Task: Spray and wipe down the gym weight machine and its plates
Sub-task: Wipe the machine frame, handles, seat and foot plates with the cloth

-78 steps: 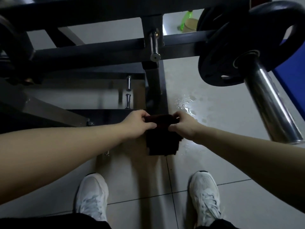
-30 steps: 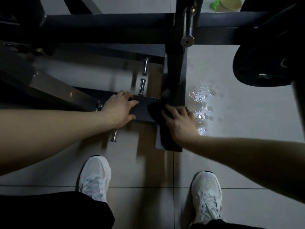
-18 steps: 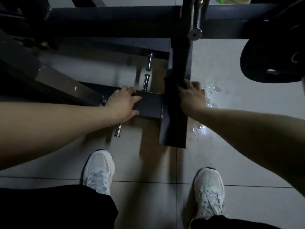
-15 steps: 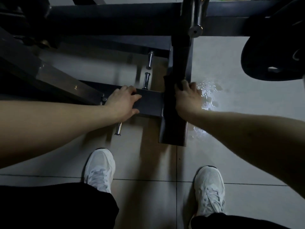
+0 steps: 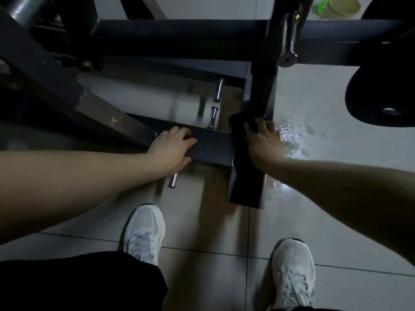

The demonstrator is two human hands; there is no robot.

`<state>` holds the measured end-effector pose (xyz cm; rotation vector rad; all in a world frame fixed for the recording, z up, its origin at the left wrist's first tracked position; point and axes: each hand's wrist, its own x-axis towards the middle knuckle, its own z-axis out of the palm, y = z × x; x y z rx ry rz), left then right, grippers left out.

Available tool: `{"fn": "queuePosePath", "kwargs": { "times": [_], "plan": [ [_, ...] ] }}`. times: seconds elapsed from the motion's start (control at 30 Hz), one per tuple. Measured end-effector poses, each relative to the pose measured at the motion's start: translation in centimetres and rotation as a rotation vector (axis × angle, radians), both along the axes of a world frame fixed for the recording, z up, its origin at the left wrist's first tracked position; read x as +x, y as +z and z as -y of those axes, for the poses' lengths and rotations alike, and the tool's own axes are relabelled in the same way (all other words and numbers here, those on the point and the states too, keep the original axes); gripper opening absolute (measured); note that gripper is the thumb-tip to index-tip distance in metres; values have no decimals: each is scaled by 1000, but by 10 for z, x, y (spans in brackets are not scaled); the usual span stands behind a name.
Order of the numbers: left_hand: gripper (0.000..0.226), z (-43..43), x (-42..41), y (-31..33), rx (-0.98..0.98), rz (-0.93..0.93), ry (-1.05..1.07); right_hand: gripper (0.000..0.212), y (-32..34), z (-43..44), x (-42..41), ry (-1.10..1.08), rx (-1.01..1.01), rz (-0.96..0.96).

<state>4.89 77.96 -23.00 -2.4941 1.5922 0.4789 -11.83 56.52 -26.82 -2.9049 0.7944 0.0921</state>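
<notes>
2 hands: left hand (image 5: 170, 149) fingers grip the frame bar (image 5: 212, 145), right hand (image 5: 263, 145) fingers clamp the cloth (image 5: 236, 124).

No text, label, brand, number or sign can be read. The dark machine frame (image 5: 211, 147), the weight plate (image 5: 381, 97) at 3 o'clock and the white shoes (image 5: 143, 234) at 6 o'clock show no legible marking. The view is dim and partly blurred.
</notes>
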Motion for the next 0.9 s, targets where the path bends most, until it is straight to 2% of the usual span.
{"fn": "queuePosePath", "kwargs": {
  "times": [0.03,0.1,0.27,0.33,0.5,0.6,0.67,0.73,0.83,0.9],
  "plan": [
    [64,-4,0,0,2,14,-11,53,2,-1,9,-35,-10,-16],
    [65,-13,0,0,16,26,-29,54,0,-17,7,28,-16,-23],
    [67,-36,-1,-5,5,2,-14,65,-2,-56,-46,580,63,-101],
    [69,-40,-2,-6,12,5,-1,59,0,-49,-32,590,49,-79],
    [72,-46,-12,-7,-33,-1,100,54,-5,-48,57,321,60,9],
    [60,-59,-19,-9,-94,-29,225,52,-5,-56,96,257,87,-2],
    [44,-68,-23,-13,-69,-89,278,52,-8,-59,87,317,78,-10],
    [37,-76,-28,-16,-64,-232,304,51,-9,-56,54,487,60,40],
    [40,-88,-36,-18,-74,-390,307,53,-9,-41,13,678,26,36],
    [49,-93,-39,-19,-68,-398,271,51,-9,-39,15,645,35,19]
  ]
}}
